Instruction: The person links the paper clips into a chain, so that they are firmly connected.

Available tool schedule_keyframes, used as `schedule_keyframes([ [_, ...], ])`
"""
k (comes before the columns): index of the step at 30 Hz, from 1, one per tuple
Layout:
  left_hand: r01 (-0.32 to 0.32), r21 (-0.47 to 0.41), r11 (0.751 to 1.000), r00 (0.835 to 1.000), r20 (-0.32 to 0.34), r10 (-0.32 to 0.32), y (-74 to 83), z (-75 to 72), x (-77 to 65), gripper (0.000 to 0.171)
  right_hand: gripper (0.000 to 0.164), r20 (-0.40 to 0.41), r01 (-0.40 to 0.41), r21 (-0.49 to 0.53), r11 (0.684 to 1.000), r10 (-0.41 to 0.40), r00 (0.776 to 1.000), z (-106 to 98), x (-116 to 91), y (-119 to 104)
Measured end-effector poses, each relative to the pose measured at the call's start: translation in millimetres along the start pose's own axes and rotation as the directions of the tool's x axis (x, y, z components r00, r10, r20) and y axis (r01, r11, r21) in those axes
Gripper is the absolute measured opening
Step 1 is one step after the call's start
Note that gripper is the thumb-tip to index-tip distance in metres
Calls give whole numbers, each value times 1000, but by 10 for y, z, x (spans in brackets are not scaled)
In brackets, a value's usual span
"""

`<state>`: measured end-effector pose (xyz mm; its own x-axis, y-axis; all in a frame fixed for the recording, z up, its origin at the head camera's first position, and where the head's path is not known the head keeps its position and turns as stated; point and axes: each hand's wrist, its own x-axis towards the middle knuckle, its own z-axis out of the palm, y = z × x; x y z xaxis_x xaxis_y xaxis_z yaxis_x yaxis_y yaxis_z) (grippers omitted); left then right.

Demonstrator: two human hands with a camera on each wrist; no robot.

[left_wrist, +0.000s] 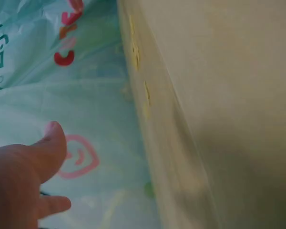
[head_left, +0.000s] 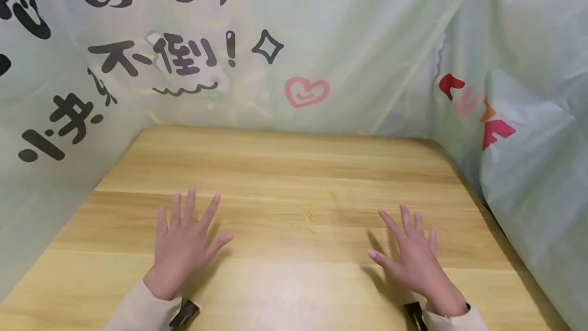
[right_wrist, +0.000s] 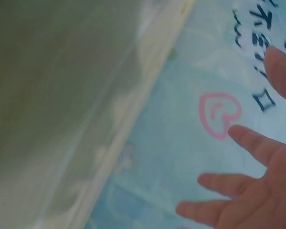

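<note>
A small loose pile of thin yellow pieces (head_left: 307, 213) lies near the middle of the wooden table, with a few strays around it; they are too small to tell their kind. To the left of the pile my left hand (head_left: 184, 244) hovers over the table, palm down, fingers spread. On the other side my right hand (head_left: 415, 257) is held the same way, its fingers apart. Neither hand holds or touches anything. In the left wrist view the yellow pieces (left_wrist: 148, 93) show along the tabletop, beyond the thumb.
The wooden table (head_left: 285, 162) has pale sheeting (head_left: 367, 40) behind it and at both sides, printed with dark characters and a pink heart (head_left: 308, 92). Black straps (head_left: 185, 313) sit at both wrists by the light sleeves (head_left: 144, 310).
</note>
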<state>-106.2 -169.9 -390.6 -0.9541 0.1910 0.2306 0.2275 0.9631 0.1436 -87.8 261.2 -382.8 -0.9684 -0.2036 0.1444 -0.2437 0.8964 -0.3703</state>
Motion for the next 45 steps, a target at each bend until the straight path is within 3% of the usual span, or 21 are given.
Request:
schedule_keyframes([
  [3,-101,-93,991,994,35,104,19,1,191,73,72,23,85,119,989,-88,996,28,179,-35],
  [6,-191,-226,955,971,99,218,69,63,423,56,57,67,151,178,972,-166,984,89,376,-65],
  [10,-200,-375,905,942,179,282,222,187,697,36,44,173,165,222,961,-205,963,180,599,-152],
  [14,-230,-407,884,910,231,343,420,306,887,29,38,281,204,225,953,-264,923,296,786,-301],
  [19,-239,-355,904,878,319,357,578,418,974,23,34,346,321,171,931,-362,866,449,918,-481],
  [22,-233,-330,915,878,334,344,617,438,992,20,30,371,352,149,924,-382,847,491,970,-569],
  [27,-274,-275,921,877,322,357,638,438,1038,9,30,418,337,126,933,-358,835,529,1068,-690],
  [31,-291,-268,918,875,314,369,644,429,1061,16,27,441,319,94,943,-327,836,572,1121,-747],
  [40,-248,-297,922,887,313,339,669,393,1057,19,6,425,351,-11,936,-313,849,607,1154,-845],
  [45,-250,-313,916,878,324,351,709,398,1067,20,14,415,361,-30,932,-317,853,579,1148,-863],
])
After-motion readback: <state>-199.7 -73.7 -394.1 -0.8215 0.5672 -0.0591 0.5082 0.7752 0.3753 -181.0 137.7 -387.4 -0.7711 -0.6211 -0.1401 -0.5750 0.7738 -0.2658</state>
